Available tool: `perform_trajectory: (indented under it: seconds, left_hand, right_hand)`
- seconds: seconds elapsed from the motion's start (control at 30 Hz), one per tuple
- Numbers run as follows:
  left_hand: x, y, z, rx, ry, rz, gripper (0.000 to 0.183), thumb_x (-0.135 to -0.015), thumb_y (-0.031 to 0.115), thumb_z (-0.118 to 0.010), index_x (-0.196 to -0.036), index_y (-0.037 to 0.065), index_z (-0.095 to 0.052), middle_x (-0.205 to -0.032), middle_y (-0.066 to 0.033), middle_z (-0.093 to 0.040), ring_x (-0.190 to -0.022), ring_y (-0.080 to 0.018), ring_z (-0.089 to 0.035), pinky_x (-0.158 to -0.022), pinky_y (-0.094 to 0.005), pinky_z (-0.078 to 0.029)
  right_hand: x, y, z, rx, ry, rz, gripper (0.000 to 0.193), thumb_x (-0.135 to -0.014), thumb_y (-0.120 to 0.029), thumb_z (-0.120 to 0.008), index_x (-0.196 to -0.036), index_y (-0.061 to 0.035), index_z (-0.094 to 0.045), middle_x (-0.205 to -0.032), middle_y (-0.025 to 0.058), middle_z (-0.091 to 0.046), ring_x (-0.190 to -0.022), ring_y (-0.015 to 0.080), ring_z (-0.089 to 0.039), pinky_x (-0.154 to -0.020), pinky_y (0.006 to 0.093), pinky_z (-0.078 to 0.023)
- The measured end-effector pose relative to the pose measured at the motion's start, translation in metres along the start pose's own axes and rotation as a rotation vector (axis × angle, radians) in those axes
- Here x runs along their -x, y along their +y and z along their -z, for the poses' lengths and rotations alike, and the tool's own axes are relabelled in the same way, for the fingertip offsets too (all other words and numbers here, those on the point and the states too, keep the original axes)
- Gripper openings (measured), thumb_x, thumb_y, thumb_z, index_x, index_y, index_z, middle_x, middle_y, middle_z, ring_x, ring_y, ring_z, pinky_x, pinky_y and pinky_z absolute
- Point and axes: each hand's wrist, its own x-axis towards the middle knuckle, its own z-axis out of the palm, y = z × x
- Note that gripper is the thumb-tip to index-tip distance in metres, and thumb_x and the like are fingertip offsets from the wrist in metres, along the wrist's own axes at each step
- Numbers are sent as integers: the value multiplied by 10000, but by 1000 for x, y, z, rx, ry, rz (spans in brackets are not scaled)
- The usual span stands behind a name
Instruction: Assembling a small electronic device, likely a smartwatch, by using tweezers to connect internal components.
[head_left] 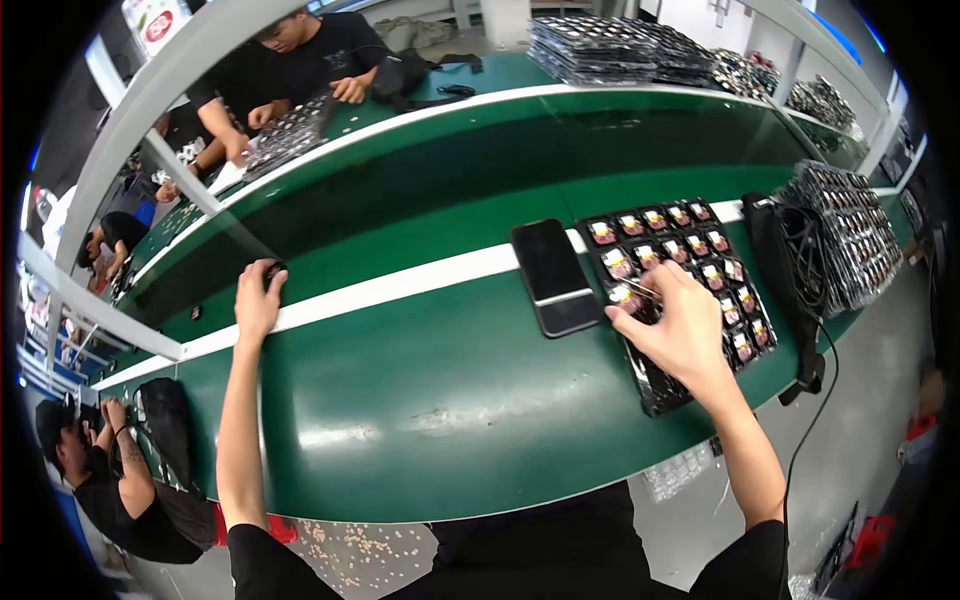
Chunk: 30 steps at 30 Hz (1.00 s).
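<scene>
On the right of the table lies a black plastic tray (655, 392) holding rows of small pinkish parts with white and yellow tops. My right hand (685, 325) hovers over its left side, closed on slim metal tweezers (637, 288). The tweezer tips are close to one of the parts (625, 298). Far to the left, my left hand (257, 305) rests at the white strip, thumb and fingers pinching a small dark piece (273, 269); the fingers partly hide it. A black phone (555, 275) lies just left of the tray.
Right of the tray are a black pouch and coiled cable (800, 260), then a stack of filled trays (850, 230). A small dark part (196, 313) lies at the far left. Beyond the divider (450, 165), a person handles another tray (290, 135). A black bag (165, 430) sits at the left edge.
</scene>
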Motion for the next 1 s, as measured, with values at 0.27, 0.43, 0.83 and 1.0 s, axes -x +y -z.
perform_trajectory:
  seconds: [0.27,0.43,0.83,1.0]
  left_hand:
    - [44,128,9,572,-248,-169,638,-950,94,-858,-1534,40,-607,-1356,-169,-690,-1246,-319,-674,-1102,-432,-552]
    - [97,214,51,696,-638,-500,683,-973,61,-799,-1614,60,-563,-1546,-156,-641,-1434,-344,-605,-1241,-472,-473]
    - [118,212,39,782,-562,-465,771,-872,88,-945,-1576,70,-633,-1411,-108,-739,-1306,-326,-662,-1144,-460,-545]
    - [116,206,43,663,-492,-510,700,-829,158,-981,-1471,58,-720,-1346,-102,-689,-1252,-335,-631,-1082,-446,-539]
  right_hand:
    - [14,-8,18,35,56,-121,437,-829,-310,-982,-850,-6,-668,-811,108,-645,-707,306,-647,-654,450,-507]
    - [-5,-50,20,-361,-207,-133,276,-900,-149,-917,-928,24,-704,-794,80,-637,-657,164,-552,-586,338,-429]
    - [-5,-139,-52,-774,-518,105,165,-1056,-16,-742,-1186,83,-765,-903,129,-680,-659,162,-619,-600,335,-482]
    - [9,-133,-72,-798,-449,71,249,-1062,-19,-752,-1298,50,-793,-824,86,-637,-643,121,-560,-580,325,-440]
